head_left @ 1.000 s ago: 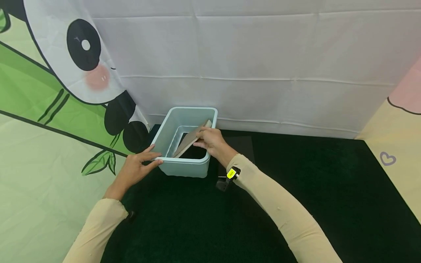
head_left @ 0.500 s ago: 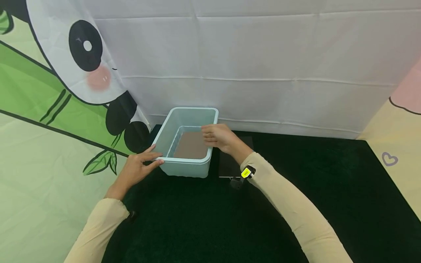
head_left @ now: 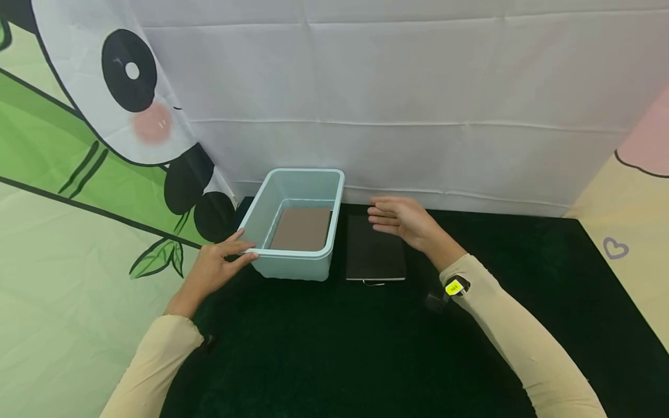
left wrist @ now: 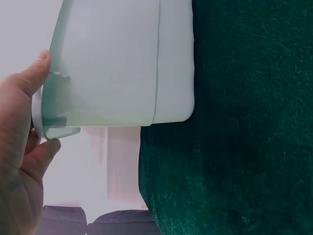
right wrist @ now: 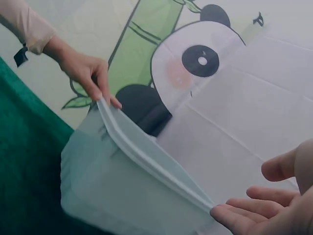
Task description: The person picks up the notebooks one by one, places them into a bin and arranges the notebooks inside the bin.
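A light blue plastic bin [head_left: 292, 266] stands near the back left of the dark green table. My left hand [head_left: 216, 270] holds its rim at the near left corner, thumb and fingers on either side of the edge in the left wrist view [left wrist: 22, 127]. Flat on the bin's floor lies a brown-grey book [head_left: 302, 229]. To the right of the bin, a black notebook [head_left: 373, 249] with a ribbon rests on the cloth. Over its right edge hovers my right hand [head_left: 405, 220], holding nothing, its fingers extended and the palm facing left.
Dark green cloth [head_left: 324, 348] covers the table. A white hanging sheet [head_left: 392, 87] rises behind the bin, with a panda print [head_left: 141, 104] at the left. The table's right edge [head_left: 622, 284] slants toward the front.
My right hand has let go of the brown-grey book, which has dropped flat inside the bin, and has moved right, out over the black notebook. My left hand stays on the rim.
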Tool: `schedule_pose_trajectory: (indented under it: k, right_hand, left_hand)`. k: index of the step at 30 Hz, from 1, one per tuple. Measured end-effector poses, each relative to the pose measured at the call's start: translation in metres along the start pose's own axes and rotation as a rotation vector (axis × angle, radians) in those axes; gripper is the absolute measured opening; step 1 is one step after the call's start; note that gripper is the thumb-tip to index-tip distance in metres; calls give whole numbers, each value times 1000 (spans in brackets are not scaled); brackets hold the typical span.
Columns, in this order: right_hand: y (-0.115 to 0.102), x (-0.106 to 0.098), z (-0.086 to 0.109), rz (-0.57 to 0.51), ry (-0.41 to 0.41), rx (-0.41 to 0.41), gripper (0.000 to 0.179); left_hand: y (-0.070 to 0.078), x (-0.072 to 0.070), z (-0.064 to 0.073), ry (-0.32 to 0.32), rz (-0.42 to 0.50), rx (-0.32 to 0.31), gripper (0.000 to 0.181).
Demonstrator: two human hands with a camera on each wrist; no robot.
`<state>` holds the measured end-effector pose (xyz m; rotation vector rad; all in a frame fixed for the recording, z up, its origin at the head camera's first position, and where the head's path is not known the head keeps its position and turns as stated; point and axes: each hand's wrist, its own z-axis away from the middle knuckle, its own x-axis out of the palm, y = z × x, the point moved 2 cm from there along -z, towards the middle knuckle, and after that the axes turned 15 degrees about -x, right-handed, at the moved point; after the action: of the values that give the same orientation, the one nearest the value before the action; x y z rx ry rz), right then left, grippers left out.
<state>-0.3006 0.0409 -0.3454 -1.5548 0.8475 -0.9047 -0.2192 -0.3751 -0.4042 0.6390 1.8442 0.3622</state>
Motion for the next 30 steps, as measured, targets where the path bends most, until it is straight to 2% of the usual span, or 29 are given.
schedule_pose_trajectory:
  k: [6,13,19,30]
  right_hand:
    - [19,-25,16,85,27,-7,50]
    - [51,-40,36,358,-3,-27,58]
    - [74,-46,48,682,-18,-31,63]
    - [113,-45,60,923,-3,-58,65]
  left_hand:
    - [-1,-1,0,-8,2,-5,27]
    - [1,-2,2,-12,-2,-15,28]
    - [1,-2,3,-10,-1,-19,29]
    - [-1,-1,3,-14,3,-12,28]
